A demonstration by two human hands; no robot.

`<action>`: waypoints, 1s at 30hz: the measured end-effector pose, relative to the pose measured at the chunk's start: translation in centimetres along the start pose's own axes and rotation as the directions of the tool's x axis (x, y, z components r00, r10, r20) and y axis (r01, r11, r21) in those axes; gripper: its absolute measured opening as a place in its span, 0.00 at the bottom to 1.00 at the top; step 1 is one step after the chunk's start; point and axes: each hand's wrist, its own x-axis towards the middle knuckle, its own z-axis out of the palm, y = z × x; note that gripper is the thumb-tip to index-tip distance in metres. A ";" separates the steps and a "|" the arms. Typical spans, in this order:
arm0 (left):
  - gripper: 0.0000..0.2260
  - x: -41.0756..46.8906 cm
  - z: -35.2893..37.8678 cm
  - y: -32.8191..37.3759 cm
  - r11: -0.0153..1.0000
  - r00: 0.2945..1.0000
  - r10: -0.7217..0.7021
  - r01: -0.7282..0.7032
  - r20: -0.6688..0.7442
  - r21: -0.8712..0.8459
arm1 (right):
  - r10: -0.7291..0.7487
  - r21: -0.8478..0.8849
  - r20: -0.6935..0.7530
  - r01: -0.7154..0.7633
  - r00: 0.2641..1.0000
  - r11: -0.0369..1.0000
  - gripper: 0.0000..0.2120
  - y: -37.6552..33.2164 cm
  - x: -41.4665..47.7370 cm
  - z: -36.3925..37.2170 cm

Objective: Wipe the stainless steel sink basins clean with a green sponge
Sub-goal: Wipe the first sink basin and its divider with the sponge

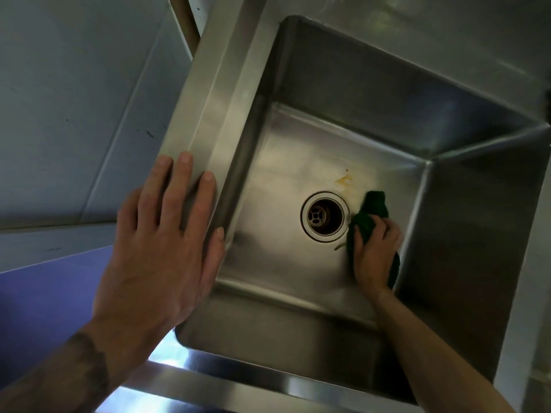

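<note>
Green sponge (372, 210) lay on the floor of the stainless steel basin (208, 114), just beside the drain (325, 216) on the side toward the basin's right wall. The right grip (375, 254) had its fingers curled over the sponge and held it down. The left grip (167, 234) lay flat with straight fingers on the basin's left rim, holding nothing, seemingly as a brace.

A yellowish-brown stain (344, 179) sat on the floor just beyond the drain, toward the far wall, near the sponge's far end but apparently not yet covered by it. To do this step well, the sponge would likely need firm downward pressure and short overlapping strokes carried onto that stain, then round the drain ring. The seams where floor met walls, and the near corners, probably deserved their own passes. A thin green strand (340, 246) trailing from the sponge beside the drain might slip down it.
</note>
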 end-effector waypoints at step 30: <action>0.29 0.0 0.1 -0.1 0.999 1.000 0.008 -0.008 0.012 0.042 | 0.169 0.037 -0.120 -0.165 0.978 0.986 0.22 -10.2 10.3 2.7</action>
